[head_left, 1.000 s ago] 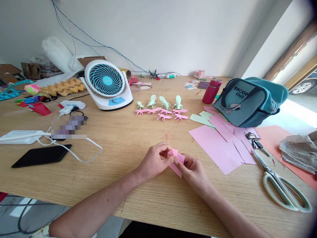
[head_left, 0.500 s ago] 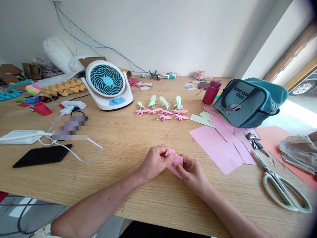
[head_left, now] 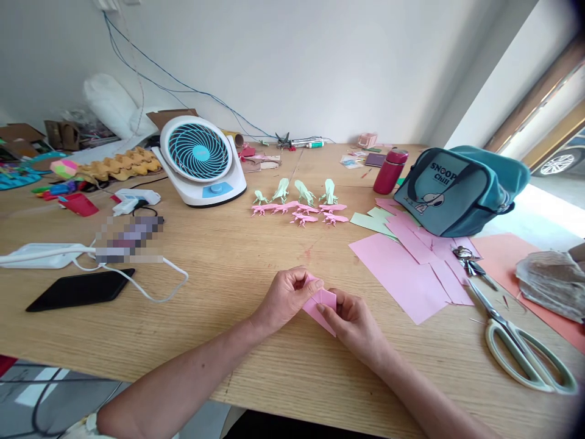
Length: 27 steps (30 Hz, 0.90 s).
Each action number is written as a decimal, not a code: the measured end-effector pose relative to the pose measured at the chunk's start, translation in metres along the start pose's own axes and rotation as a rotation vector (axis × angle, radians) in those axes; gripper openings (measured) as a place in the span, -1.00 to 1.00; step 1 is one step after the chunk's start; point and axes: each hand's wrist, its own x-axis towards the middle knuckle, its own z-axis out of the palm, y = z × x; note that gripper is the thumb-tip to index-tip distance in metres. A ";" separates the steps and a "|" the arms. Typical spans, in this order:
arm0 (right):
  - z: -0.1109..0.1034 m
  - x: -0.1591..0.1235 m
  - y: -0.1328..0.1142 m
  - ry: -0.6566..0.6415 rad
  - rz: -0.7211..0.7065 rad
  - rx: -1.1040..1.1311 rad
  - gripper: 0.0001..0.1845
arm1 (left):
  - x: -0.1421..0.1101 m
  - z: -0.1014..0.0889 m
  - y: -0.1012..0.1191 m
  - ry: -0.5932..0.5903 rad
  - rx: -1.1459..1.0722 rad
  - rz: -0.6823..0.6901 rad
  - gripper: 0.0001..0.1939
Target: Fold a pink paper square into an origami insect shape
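Note:
A small folded piece of pink paper is held between both hands over the near middle of the table. My left hand pinches its upper left edge with the thumb on top. My right hand grips its right side, thumb pressed on the face; the other fingers curl behind, partly hidden. A crease runs down the paper's upper part. Beyond the hands stand several green origami insects, with several pink origami insects in front of them.
To the right lie a pink sheet, green paper strips, keys and large scissors. A teal bag and red bottle stand behind. On the left are a fan, a black phone-like slab and white cables.
My left thumb has shifted slightly up along the pink paper, and more of its creased face shows. Both hands keep their hold; the view has tilted very slightly.

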 end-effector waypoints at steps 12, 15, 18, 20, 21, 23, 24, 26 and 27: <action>-0.001 0.003 0.004 -0.001 0.021 0.076 -0.51 | 0.002 -0.001 -0.001 0.011 -0.034 -0.053 -0.60; -0.003 0.004 0.000 0.025 0.051 0.098 -0.48 | 0.001 -0.004 0.003 -0.026 -0.023 -0.027 -0.54; -0.005 0.006 -0.006 0.052 0.061 0.147 -0.46 | 0.001 -0.004 0.004 -0.065 -0.003 0.001 -0.53; -0.005 0.006 -0.008 0.077 0.061 0.169 -0.44 | 0.001 -0.002 0.002 -0.064 0.050 0.014 -0.63; -0.005 0.006 -0.009 0.086 0.059 0.172 -0.44 | 0.001 0.000 0.000 -0.052 0.080 0.016 -0.68; -0.005 0.006 -0.010 0.094 0.054 0.167 -0.44 | 0.001 0.003 -0.004 -0.015 0.120 0.011 -0.75; -0.004 0.006 -0.010 0.093 0.049 0.161 -0.44 | 0.001 0.004 -0.005 0.003 0.128 0.008 -0.77; -0.003 0.007 -0.009 0.088 0.035 0.152 -0.45 | 0.001 0.006 -0.006 0.030 0.135 -0.001 -0.78; -0.003 0.007 -0.008 0.088 0.026 0.150 -0.45 | 0.001 0.006 -0.005 0.037 0.137 -0.002 -0.78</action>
